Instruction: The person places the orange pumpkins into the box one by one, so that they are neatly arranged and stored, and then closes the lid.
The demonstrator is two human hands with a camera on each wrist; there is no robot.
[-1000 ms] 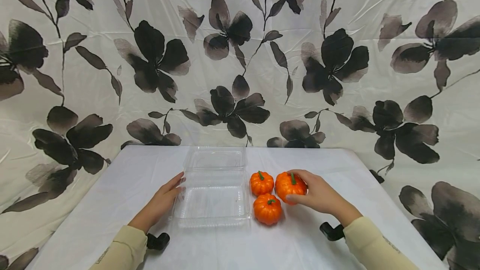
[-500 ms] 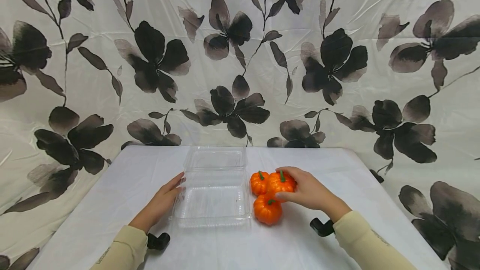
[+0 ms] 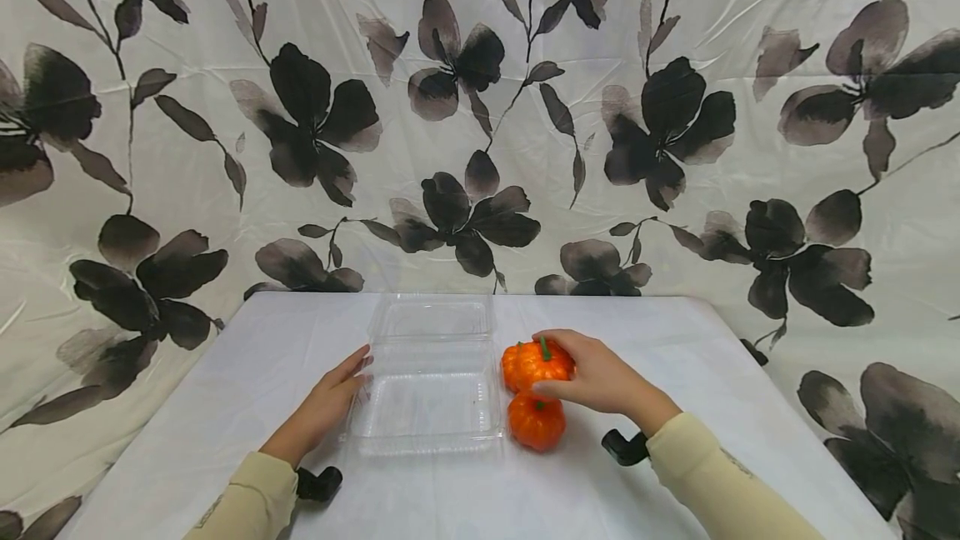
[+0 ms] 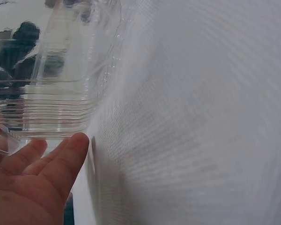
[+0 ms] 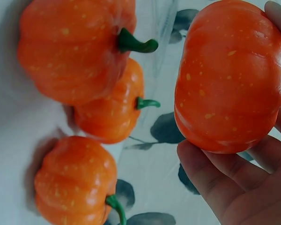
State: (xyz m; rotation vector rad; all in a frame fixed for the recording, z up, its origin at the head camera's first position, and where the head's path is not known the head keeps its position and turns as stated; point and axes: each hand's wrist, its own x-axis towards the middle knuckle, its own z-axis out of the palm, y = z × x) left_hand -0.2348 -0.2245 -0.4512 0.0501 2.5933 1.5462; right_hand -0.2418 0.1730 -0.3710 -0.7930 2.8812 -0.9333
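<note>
While the left hand [image 3: 327,398] just rests its loosely straightened fingers against the left side of a clear plastic box [image 3: 427,405], the right hand [image 3: 596,373] is curled partway around an orange pumpkin [image 3: 550,368], thumb and fingers on it. That pumpkin's up off the desk [image 3: 420,498], right of the box. Right wrist view shows three more pumpkins [image 5: 110,110] sitting below it. Box lid's [image 3: 431,319] flipped open, btw.
</note>
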